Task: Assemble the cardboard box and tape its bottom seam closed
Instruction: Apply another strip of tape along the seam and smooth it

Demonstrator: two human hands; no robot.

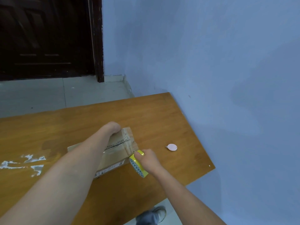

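Now the cardboard box [113, 153] sits at centre frame on the wooden worktop [48, 124], and the left hand [113, 127] reaches over its far edge, likely to pin it down, though I cannot tell how those hidden fingers lie. The right hand [146, 158] grips the yellow tape roll [138, 166] at the box's right edge, apparently drawing clear tape across the seam. A pink disc [172, 147] lies well apart, right of centre.
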